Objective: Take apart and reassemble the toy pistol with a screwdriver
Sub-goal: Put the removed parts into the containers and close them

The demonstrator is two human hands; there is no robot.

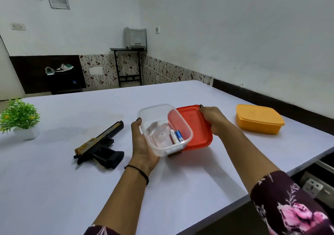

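Left hand [142, 144] cradles the clear tub [156, 111] holding batteries [176, 136]; right hand [212, 120] grips the red lid [196, 128]. Best kept level, the toy pistol [101, 148] lying left of the tub.

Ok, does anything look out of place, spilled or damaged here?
Nothing is spilled or broken. The toy pistol lies whole on the table; only oddity: no screwdriver in view.

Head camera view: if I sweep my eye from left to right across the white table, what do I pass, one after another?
plant → pistol → left hand → clear box → red lid → right hand → yellow box
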